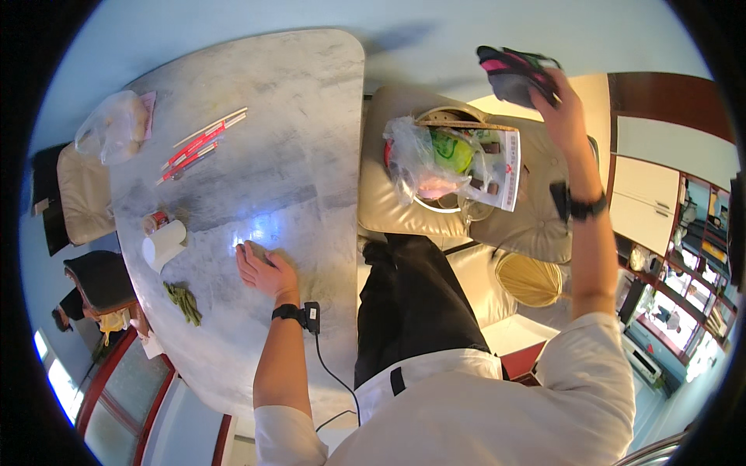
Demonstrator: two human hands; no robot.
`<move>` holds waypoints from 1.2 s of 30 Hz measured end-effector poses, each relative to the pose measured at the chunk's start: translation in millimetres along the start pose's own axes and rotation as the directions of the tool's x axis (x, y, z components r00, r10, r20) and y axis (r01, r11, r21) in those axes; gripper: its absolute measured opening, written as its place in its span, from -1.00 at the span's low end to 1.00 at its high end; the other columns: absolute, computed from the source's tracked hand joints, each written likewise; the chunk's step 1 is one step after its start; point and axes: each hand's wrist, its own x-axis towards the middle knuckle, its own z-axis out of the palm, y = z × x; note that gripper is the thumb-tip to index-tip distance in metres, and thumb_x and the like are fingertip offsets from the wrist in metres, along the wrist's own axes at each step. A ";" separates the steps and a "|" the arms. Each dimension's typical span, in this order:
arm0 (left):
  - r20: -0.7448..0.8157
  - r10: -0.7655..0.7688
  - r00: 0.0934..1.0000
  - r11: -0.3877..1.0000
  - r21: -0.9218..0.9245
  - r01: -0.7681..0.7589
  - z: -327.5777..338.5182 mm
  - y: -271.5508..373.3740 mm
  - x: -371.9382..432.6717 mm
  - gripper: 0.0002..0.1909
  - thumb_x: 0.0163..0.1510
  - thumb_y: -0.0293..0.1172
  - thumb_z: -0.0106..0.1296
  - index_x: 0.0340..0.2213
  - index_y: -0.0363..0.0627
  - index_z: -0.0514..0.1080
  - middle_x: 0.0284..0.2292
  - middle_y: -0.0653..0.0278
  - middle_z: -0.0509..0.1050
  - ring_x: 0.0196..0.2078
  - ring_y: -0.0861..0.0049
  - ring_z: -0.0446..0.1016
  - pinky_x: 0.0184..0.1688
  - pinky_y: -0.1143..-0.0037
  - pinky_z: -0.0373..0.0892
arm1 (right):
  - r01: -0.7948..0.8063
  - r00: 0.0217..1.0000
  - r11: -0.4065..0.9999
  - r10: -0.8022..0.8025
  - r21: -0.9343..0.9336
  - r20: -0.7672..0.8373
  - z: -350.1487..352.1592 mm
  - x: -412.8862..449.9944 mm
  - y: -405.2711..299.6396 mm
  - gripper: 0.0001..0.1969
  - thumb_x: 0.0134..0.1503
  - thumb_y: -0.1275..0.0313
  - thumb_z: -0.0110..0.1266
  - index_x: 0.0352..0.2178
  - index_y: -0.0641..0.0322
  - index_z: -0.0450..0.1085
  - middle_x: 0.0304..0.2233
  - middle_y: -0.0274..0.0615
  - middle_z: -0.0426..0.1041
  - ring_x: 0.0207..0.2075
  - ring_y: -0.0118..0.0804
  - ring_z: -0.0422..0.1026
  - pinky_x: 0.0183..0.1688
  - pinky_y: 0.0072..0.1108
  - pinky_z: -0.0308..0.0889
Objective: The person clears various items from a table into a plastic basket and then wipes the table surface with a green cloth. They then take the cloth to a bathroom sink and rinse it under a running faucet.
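My right hand (pixel 562 110) is raised at the upper right, beyond the chair, closed on a dark folded cloth item (pixel 516 76) with pink parts, slightly blurred. On the marble-patterned table (pixel 280 116) rests my left hand (pixel 268 274), palm down, its fingers over a small dark object (pixel 269 260) that I cannot identify. Light glows on the tabletop just beyond those fingertips. To its left lie a green bundle of leafy vegetable or cloth (pixel 184 303), a white cup (pixel 165 244) on its side and a small jar (pixel 154 222). Paper-sleeved chopsticks (pixel 192 148) lie farther up.
A clear plastic bag (pixel 111 128) sits at the table's far left edge. Beside the table, a beige padded chair (pixel 384 105) holds a basket with plastic bags (pixel 451 151) and a printed packet (pixel 510 175). A cable (pixel 335 370) runs from my left wrist device. A person (pixel 70 309) is in the left background.
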 end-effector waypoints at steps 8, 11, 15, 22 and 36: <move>-0.014 0.047 0.999 0.999 -0.001 -0.047 -1.5 -1.1 5.1 -0.44 0.07 -0.28 -0.11 0.12 -0.09 0.23 0.17 0.09 0.20 0.23 0.15 0.12 0.23 0.14 -0.03 | 0.388 0.444 0.875 0.099 -0.291 0.891 126.4 104.9 134.4 -0.58 -0.17 0.46 0.21 -0.18 0.15 0.41 -0.26 0.03 0.48 -0.18 0.10 0.44 -0.11 -0.27 0.36; 0.015 0.022 1.000 1.000 -0.003 -0.022 -1.2 9.0 7.7 -0.44 0.07 -0.27 -0.10 0.12 -0.09 0.23 0.18 0.11 0.20 0.23 0.17 0.12 0.23 0.15 -0.03 | 0.416 0.365 0.861 0.135 -0.291 0.921 151.8 94.8 170.3 -0.57 -0.22 0.46 0.21 -0.19 0.12 0.44 -0.26 0.00 0.49 -0.16 0.08 0.45 -0.10 -0.25 0.35; 0.025 0.052 0.998 0.998 0.033 -0.053 -8.0 8.8 11.7 -0.44 0.05 -0.30 -0.12 0.11 -0.14 0.22 0.16 0.06 0.20 0.22 0.12 0.13 0.21 0.11 -0.02 | 0.355 0.200 0.875 0.272 -0.328 0.941 175.7 102.0 154.5 -0.62 -0.21 0.47 0.20 -0.24 0.14 0.47 -0.31 -0.01 0.52 -0.18 0.07 0.46 -0.12 -0.25 0.37; 0.034 -0.019 0.999 0.997 0.069 0.016 -12.4 4.2 16.5 -0.40 -0.07 -0.36 -0.12 0.07 -0.19 0.24 0.14 0.02 0.22 0.20 0.08 0.15 0.20 0.07 0.00 | 0.588 0.264 0.733 0.224 -0.341 0.938 227.3 95.7 152.9 -0.78 -0.16 0.33 0.16 -0.44 0.19 0.48 -0.44 0.03 0.52 -0.35 0.06 0.51 -0.30 -0.26 0.39; 0.095 -0.122 0.988 0.990 -0.064 0.128 -17.4 -2.8 16.9 -0.43 -0.11 -0.28 -0.07 0.01 -0.09 0.33 0.14 0.11 0.24 0.19 0.18 0.16 0.24 0.07 -0.04 | 0.718 0.046 0.659 0.275 -0.223 0.960 209.7 178.8 -145.9 -0.36 -0.16 0.14 0.33 -0.08 0.21 0.32 -0.26 -0.03 0.50 -0.17 0.03 0.45 -0.13 -0.27 0.35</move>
